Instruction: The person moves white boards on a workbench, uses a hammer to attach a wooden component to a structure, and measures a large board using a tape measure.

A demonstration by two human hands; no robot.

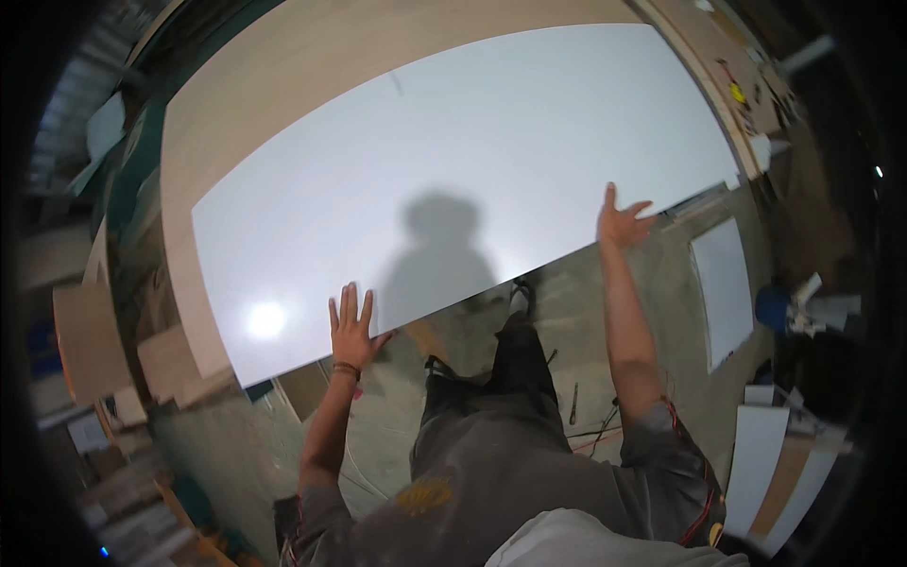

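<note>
A large white panel (529, 142) lies across a wider tan board (217, 151), its near edge facing me. My left hand (350, 326) rests flat at that near edge, toward the panel's left end, with the fingers stretched over the white surface. Farther right, my right hand (621, 222) is at the same edge, fingers spread and thumb apart; whether its palm presses on the panel is hard to see. Neither hand holds anything. The shadow of my head and shoulders falls on the panel's middle.
A smaller white sheet (725, 293) is on the floor at right, near a blue round object (773, 308). White and brown strips (779, 472) lie at lower right. Brown board pieces (90, 340) stand at left. A yellow tool (737, 93) sits on the ledge beyond the panel's right edge.
</note>
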